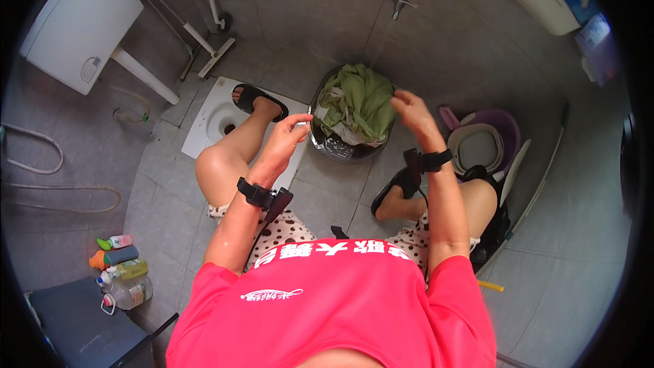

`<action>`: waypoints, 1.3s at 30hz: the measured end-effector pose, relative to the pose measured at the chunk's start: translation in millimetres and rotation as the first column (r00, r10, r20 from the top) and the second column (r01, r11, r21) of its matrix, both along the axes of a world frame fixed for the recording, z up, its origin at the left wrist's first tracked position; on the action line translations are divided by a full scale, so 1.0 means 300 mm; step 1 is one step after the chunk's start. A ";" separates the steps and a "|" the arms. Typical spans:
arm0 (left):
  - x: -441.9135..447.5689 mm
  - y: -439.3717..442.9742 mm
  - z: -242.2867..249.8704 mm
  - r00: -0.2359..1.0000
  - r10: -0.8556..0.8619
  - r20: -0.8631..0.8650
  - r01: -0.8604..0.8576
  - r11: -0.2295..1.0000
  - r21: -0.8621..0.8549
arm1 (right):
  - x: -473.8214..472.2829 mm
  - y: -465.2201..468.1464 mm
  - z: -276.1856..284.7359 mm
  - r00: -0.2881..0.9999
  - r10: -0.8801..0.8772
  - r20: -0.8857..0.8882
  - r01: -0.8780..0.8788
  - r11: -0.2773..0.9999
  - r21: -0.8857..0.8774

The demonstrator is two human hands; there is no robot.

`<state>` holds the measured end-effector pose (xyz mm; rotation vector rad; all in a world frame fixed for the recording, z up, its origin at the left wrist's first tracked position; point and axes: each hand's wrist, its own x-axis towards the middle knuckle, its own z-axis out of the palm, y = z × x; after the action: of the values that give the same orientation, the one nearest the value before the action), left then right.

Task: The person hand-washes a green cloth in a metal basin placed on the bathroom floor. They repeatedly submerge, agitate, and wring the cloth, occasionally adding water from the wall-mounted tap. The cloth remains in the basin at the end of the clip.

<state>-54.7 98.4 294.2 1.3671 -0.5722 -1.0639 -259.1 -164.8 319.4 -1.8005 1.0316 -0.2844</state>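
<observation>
A dark basin (347,152) stands on the floor between my feet, heaped with wet-looking green cloth (360,97) that has pale patches. My left hand (286,140) is at the basin's left rim, thumb and fingers apart. Its fingertips reach the rim; whether they touch it is unclear. On the opposite side, my right hand (416,115) hovers by the cloth's edge with bent fingers and nothing visible in them. Black straps with small devices circle both wrists.
A wall tap (400,5) sits above the basin. The white squat toilet (212,122) lies under my left foot. Purple and grey basins (477,148) lean at right. Several bottles (125,271) and a dark blue stool-like object (84,322) stand at lower left; a floor squeegee (217,56) leans behind.
</observation>
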 end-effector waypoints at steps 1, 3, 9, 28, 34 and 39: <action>0.011 -0.020 -0.053 1.000 0.000 -0.003 0.000 0.999 0.036 | 0.014 -0.018 -0.085 0.999 -0.032 -0.030 0.031 0.999 -0.018; 0.030 -0.072 -0.186 0.999 -0.011 0.042 0.005 0.989 0.148 | 0.051 -0.044 -0.236 0.991 -0.001 -0.137 0.001 1.000 0.004; 0.074 -0.195 -0.641 0.915 -0.155 0.372 -0.075 0.841 0.535 | 0.235 -0.103 -0.471 0.926 0.261 -0.272 -0.334 0.903 -0.271; -0.037 -0.200 -0.965 0.955 -0.288 0.071 0.157 0.693 0.703 | 0.336 -0.258 -0.652 0.783 0.313 -0.538 -0.489 0.844 -0.220; -0.022 -0.177 -1.002 0.975 -0.203 0.089 0.084 0.709 0.700 | 0.269 -0.079 -0.680 0.720 0.332 -0.609 -0.546 0.813 -0.203; 0.000 -0.181 -0.964 0.987 -0.122 -0.100 0.157 0.676 0.720 | 0.360 -0.208 -0.917 0.736 0.326 -0.594 -0.518 0.836 -0.183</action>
<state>-54.8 44.1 5.0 2.0081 -0.2040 -1.5416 -151.0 -227.2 44.2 -2.4613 0.9303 0.3949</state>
